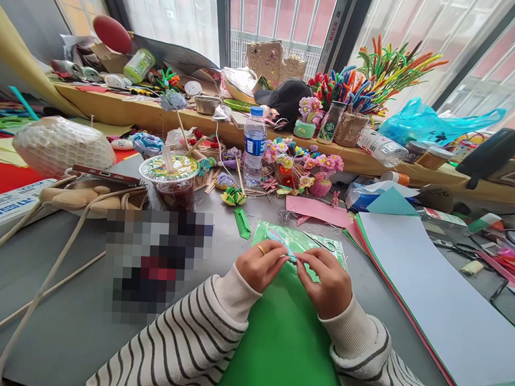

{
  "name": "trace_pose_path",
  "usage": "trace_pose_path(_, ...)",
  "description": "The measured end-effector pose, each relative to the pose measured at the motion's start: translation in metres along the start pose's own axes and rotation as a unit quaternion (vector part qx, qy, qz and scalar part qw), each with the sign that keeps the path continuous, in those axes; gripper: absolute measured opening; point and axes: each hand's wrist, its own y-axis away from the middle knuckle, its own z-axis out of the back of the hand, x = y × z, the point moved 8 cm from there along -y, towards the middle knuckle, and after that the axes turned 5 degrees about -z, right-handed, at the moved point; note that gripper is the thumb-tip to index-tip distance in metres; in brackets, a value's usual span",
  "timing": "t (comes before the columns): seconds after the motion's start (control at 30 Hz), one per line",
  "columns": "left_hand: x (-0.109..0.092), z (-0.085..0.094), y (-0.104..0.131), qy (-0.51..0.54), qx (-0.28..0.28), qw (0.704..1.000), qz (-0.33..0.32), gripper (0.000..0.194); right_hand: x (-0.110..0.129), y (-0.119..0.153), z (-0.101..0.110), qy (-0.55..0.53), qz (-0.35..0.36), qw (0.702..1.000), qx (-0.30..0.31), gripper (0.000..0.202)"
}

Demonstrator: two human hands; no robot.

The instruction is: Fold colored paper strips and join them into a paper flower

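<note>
Both hands meet above a green sheet (285, 342) in the front middle. Between their fingertips is a small light-blue and pink folded paper piece (289, 253). My left hand (260, 265), with a ring on one finger, pinches its left side. My right hand (325, 281) pinches the other end, thumb against the fingers. A clear plastic sleeve (273, 230) lies beneath and beyond the fingers, with scissors (321, 242) partly showing on it. A green paper strip (242, 223) and a green paper flower (233, 196) lie farther off to the left.
At right lies a stack of coloured paper (433, 280) with a white sheet on top. A lidded drink cup (170, 180) and a water bottle (254, 147) stand behind. A bag with long straps (95, 200) lies at left. Craft flowers (322, 167) crowd the ledge.
</note>
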Motion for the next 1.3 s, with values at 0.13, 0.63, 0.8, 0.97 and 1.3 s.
trace_pose_path(0.13,0.039,-0.021,0.013,0.28,0.022,0.895,0.348,0.024,0.003,-0.008,0.011,0.014,-0.001,0.998,-0.062,0.012)
trace_pose_path(0.63,0.037,-0.045,0.018,0.657,-0.09,0.591,0.46,0.026,-0.001,-0.008,0.006,-0.23,-0.108,0.967,0.01,0.015)
trace_pose_path(0.8,0.038,-0.041,0.015,0.633,-0.078,0.634,0.438,0.024,-0.013,-0.006,-0.008,-0.324,-0.163,0.929,0.08,0.015)
trace_pose_path(0.97,0.039,-0.04,0.016,0.614,-0.076,0.651,0.441,0.027,-0.02,-0.003,-0.016,-0.366,-0.203,0.902,0.107,0.014)
trace_pose_path(1.3,0.041,-0.042,0.021,0.592,-0.087,0.652,0.466,0.032,-0.021,-0.002,-0.019,-0.339,-0.254,0.894,0.146,0.013)
